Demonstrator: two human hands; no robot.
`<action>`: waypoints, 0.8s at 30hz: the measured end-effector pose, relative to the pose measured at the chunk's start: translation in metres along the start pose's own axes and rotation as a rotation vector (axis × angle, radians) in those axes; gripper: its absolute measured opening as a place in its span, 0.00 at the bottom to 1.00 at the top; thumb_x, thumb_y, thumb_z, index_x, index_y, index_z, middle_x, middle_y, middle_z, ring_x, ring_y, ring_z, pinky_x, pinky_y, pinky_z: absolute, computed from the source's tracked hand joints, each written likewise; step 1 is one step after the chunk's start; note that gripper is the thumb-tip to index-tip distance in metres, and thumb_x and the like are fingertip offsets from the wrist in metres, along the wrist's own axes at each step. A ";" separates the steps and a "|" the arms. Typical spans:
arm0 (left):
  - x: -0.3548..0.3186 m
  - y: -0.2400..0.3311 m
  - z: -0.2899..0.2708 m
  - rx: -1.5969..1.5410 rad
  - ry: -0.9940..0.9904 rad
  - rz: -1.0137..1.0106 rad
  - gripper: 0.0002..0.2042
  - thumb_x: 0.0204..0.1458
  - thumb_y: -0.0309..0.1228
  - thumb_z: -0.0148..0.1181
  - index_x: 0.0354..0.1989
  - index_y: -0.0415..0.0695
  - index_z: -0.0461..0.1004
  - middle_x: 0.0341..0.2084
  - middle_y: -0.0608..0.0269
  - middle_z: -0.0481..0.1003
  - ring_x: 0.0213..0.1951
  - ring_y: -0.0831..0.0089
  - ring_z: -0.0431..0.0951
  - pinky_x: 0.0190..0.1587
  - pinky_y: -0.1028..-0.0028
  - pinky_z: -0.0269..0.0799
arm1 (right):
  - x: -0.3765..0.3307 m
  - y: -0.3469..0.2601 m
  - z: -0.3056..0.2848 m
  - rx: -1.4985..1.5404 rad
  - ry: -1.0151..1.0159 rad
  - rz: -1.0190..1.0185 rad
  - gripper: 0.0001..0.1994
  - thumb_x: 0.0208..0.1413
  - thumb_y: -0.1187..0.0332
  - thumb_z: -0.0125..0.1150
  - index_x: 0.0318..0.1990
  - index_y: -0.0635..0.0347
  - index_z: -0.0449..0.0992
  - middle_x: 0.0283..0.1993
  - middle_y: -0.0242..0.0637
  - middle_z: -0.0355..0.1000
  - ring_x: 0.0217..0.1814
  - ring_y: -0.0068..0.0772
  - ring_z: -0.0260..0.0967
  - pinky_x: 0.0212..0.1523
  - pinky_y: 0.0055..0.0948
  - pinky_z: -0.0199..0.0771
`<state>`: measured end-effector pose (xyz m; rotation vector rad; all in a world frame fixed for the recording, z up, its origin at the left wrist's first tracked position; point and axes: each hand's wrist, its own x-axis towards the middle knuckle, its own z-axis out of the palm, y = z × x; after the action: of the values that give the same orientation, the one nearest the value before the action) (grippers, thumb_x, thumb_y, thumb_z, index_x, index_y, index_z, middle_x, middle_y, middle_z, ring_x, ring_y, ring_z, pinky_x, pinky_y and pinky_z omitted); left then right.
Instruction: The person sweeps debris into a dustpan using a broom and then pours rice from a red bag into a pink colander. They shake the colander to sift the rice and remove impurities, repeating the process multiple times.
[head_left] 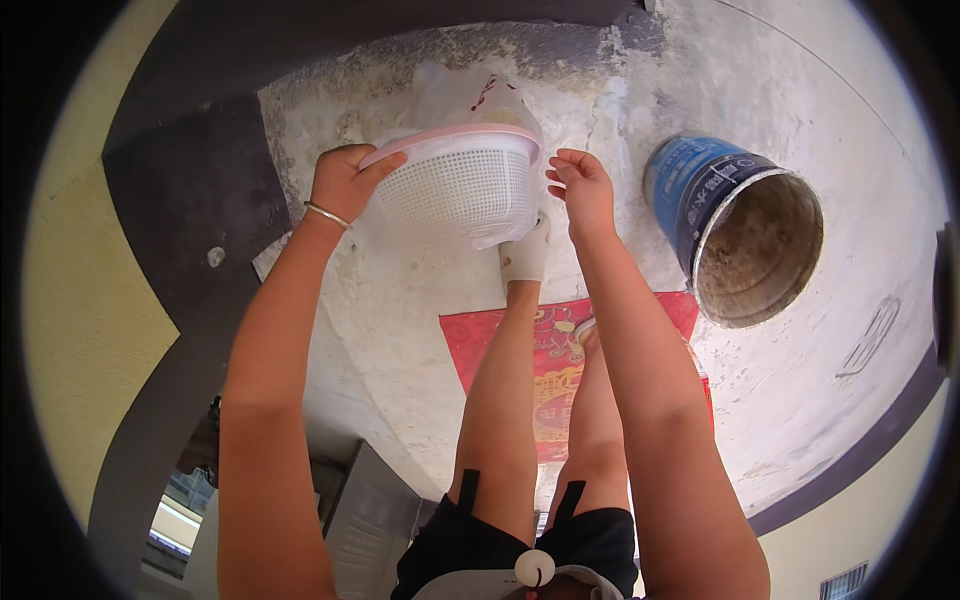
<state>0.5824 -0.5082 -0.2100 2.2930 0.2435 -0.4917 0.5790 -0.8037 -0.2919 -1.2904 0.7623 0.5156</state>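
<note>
My left hand [345,182] grips the pink rim of a white plastic mesh basket [455,190], its thumb lying over the edge. The basket is tilted, so its perforated side faces me and its inside is hidden. My right hand [582,190] is raised just to the right of the basket, a small gap from the rim. Its fingers are loosely bent and apart, with nothing seen in them. Beyond the rim shows a translucent plastic bag [470,95] with red marks; the basket covers its lower part.
A large blue and dark bucket [760,240] with a dirty inside stands at the right, its mouth toward me. Under my feet lies a red patterned mat [545,370] on the worn pale concrete floor [390,330]. A dark wall base runs along the left and far side.
</note>
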 end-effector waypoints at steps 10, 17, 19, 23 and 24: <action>-0.100 0.069 0.021 0.243 -0.040 0.569 0.20 0.31 0.43 0.70 0.13 0.41 0.67 0.51 0.43 0.68 0.51 0.50 0.67 0.52 0.60 0.60 | -0.099 0.040 -0.091 0.098 0.014 0.331 0.09 0.60 0.70 0.46 0.43 0.61 0.71 0.38 0.36 0.74 0.36 0.24 0.71 0.34 0.21 0.71; -0.171 0.087 0.077 0.470 -0.102 0.724 0.11 0.36 0.26 0.60 0.12 0.43 0.61 0.55 0.45 0.67 0.57 0.55 0.66 0.58 0.54 0.54 | -0.132 0.030 -0.129 0.342 -0.231 0.446 0.17 0.59 0.60 0.50 0.49 0.62 0.69 0.40 0.36 0.73 0.36 0.24 0.71 0.31 0.23 0.73; -0.190 0.088 0.097 0.559 -0.093 0.855 0.10 0.39 0.23 0.57 0.13 0.45 0.61 0.51 0.51 0.71 0.55 0.60 0.68 0.58 0.57 0.57 | -0.142 0.028 -0.137 0.240 -0.244 0.445 0.19 0.57 0.60 0.54 0.51 0.62 0.68 0.41 0.35 0.73 0.36 0.24 0.71 0.32 0.23 0.73; -0.203 0.108 0.136 0.510 -0.168 0.944 0.10 0.44 0.24 0.54 0.15 0.46 0.62 0.50 0.55 0.73 0.55 0.64 0.69 0.59 0.59 0.58 | -0.157 0.060 -0.183 0.042 -0.195 0.422 0.20 0.51 0.70 0.59 0.52 0.63 0.66 0.43 0.34 0.72 0.36 0.25 0.72 0.28 0.23 0.73; -0.204 0.113 0.145 0.508 -0.220 0.968 0.09 0.44 0.25 0.54 0.16 0.46 0.63 0.49 0.56 0.73 0.55 0.64 0.69 0.59 0.59 0.57 | -0.162 0.068 -0.195 0.055 -0.157 0.437 0.19 0.50 0.73 0.58 0.51 0.63 0.66 0.43 0.34 0.72 0.36 0.25 0.72 0.28 0.23 0.73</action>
<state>0.3940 -0.6958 -0.1434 2.4475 -1.1648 -0.2930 0.3817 -0.9667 -0.2330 -1.0179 0.9225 0.9289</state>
